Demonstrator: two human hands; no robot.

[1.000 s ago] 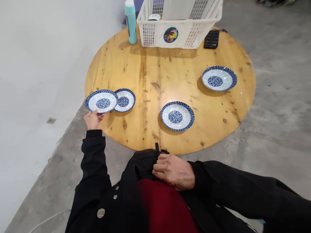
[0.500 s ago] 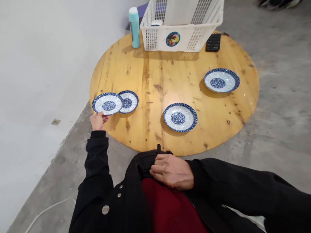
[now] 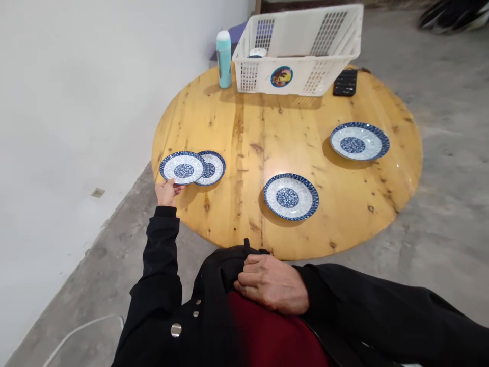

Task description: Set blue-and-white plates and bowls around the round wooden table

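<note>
My left hand (image 3: 167, 192) pinches the near rim of a blue-and-white plate (image 3: 183, 167) at the table's left edge. That plate partly overlaps a second patterned plate (image 3: 214, 168) on its right; whether the two touch I cannot tell. Close to the table's front edge lies another blue-rimmed plate (image 3: 291, 197), and a deeper-looking one (image 3: 359, 141) sits at the right. Low at my waist, my right hand (image 3: 271, 284) is closed with its fingers curled on the black jacket (image 3: 229, 262); its fingertips are hidden.
At the back of the round wooden table (image 3: 244, 132) stands a white plastic basket (image 3: 301, 76) with crockery partly visible inside. A turquoise bottle (image 3: 224, 61) is left of it, and a black ridged object (image 3: 345, 83) right of it. A white wall (image 3: 76, 102) borders the left.
The plate in my left hand has shifted slightly right and covers more of the plate beside it. The view has tilted, so everything appears lower and further right. My right hand stays at my waist.
</note>
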